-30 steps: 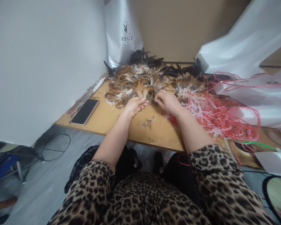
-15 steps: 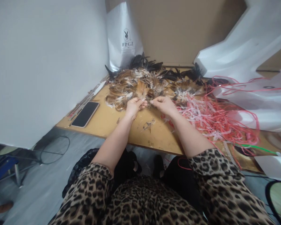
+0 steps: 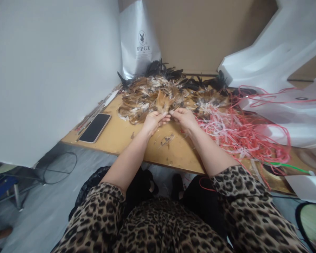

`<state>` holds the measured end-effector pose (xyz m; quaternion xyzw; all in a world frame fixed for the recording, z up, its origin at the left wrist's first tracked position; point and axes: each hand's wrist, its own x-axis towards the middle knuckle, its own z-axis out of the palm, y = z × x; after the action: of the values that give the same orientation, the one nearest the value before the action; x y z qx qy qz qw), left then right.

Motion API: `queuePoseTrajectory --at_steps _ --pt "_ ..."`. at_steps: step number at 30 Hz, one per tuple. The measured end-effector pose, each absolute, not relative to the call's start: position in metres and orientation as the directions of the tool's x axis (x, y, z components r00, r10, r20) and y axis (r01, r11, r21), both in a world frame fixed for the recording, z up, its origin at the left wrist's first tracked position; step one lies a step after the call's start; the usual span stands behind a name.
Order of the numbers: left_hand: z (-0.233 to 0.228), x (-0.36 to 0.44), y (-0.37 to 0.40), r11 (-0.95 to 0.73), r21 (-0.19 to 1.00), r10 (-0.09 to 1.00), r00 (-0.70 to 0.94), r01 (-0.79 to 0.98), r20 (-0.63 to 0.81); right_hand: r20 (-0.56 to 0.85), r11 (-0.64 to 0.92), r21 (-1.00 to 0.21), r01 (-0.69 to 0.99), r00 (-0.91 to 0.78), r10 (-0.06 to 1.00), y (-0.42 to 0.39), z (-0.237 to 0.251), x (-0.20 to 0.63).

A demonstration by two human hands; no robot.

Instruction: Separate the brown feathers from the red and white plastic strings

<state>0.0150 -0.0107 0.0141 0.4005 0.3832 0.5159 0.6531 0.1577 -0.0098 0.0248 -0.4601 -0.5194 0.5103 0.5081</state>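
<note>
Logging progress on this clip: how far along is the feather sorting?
Done: nothing bundled or set apart shows; only scraps lie on the table. In hand: left hand and right hand pinch a small brown tuft at the pile's edge. Left: the big feather pile and red strings.

brown feathers [image 3: 158,96], red strings [image 3: 242,133], leopard-print sleeves [image 3: 242,196].

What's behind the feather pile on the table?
A white bag printed PPGZ stands behind the feather pile, against a brown board. The bag's bottom edge is hidden by black feathers.
</note>
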Motion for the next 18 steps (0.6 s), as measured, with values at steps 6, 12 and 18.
queuePoseTrajectory --at_steps 6,12,18 --pt "0.0082 0.0113 -0.0061 0.201 0.886 0.970 0.214 -0.417 -0.119 0.247 0.254 -0.944 0.211 -0.055 0.967 -0.0105 0.0291 0.1617" --pt "0.0095 0.0113 -0.0083 0.229 0.897 0.959 0.247 -0.378 -0.141 0.271 0.279 -0.909 0.309 -0.070 0.960 -0.0112 0.0321 0.1632" --pt "0.0104 0.0130 -0.0105 0.227 0.913 0.952 0.275 -0.338 -0.134 0.280 0.286 -0.909 0.302 -0.065 0.958 -0.0107 0.0304 0.1618"
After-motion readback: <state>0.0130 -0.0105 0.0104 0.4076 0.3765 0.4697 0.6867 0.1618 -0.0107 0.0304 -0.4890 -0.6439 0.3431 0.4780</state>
